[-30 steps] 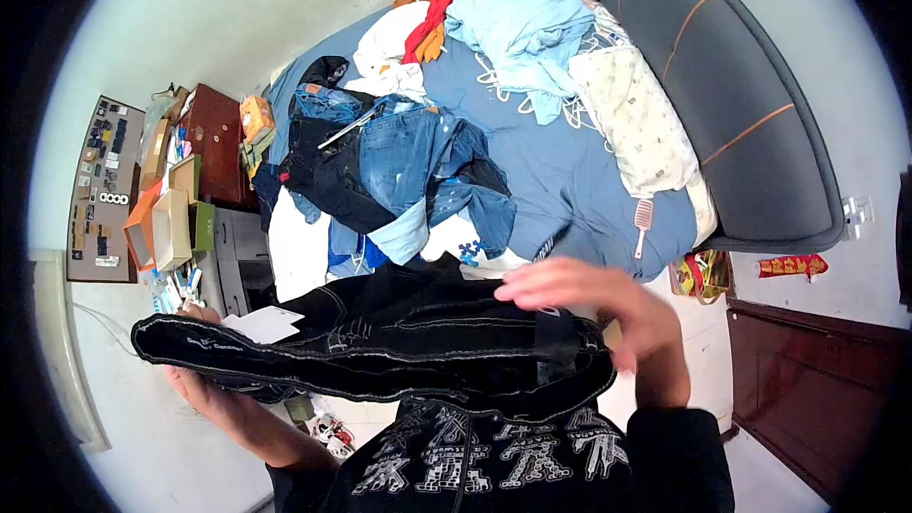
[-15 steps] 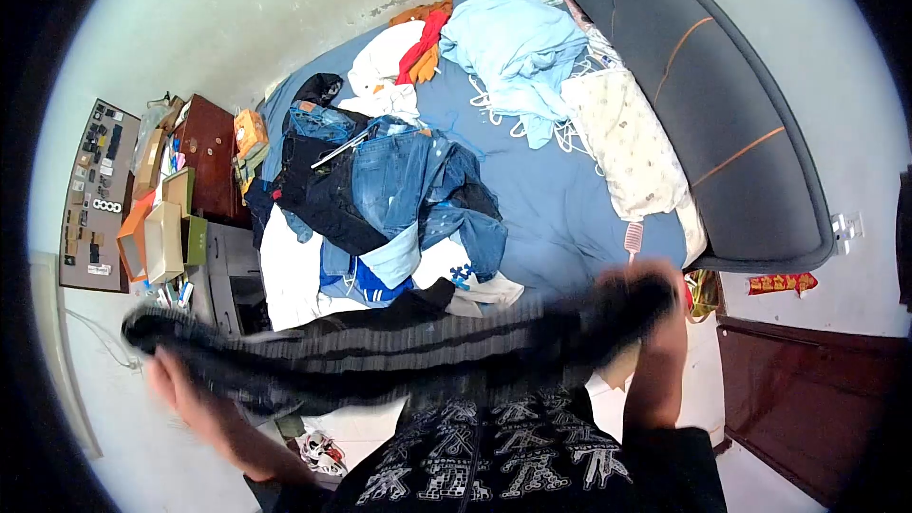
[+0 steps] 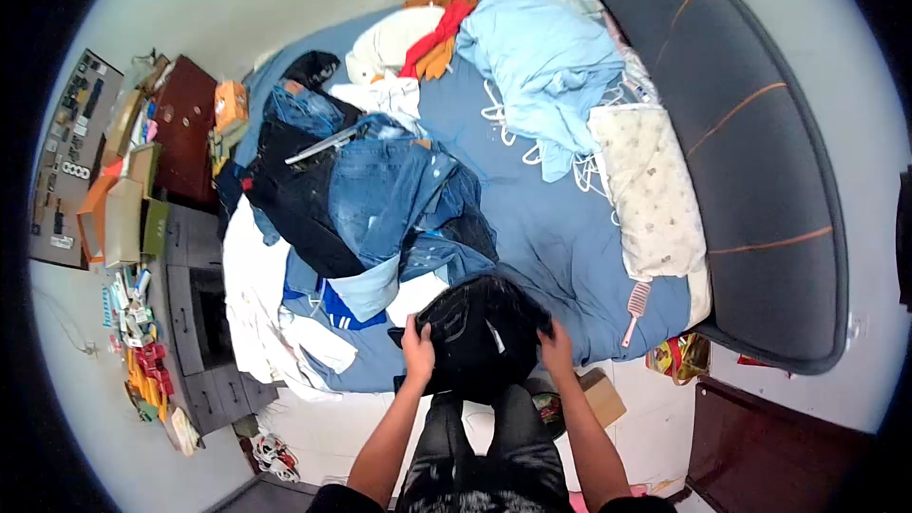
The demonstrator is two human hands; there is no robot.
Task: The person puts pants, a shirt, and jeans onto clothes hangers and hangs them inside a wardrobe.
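Note:
Black jeans (image 3: 475, 337) with pale stitching and a white tag (image 3: 496, 336) hang between my two hands, at the bed's near edge. My left hand (image 3: 418, 350) is closed on their left side. On the right side, my right hand (image 3: 555, 346) grips the same garment. Just beyond lies a pile of blue jeans (image 3: 375, 195) and dark clothes (image 3: 294, 195), with a light metallic hanger (image 3: 321, 145) on top.
Light blue cloth (image 3: 541, 62) and white hangers (image 3: 581, 171) lie on the bed near a patterned pillow (image 3: 654, 192). A pink hairbrush (image 3: 636, 312) rests at the bed's right edge. Grey drawers (image 3: 211, 399) stand on the left, a cardboard box (image 3: 600, 399) on the floor.
Both hands have moved closer together and farther forward, toward the bed. The black jeans, earlier stretched wide near my chest, now hang down between them. The view has tilted, showing my legs.

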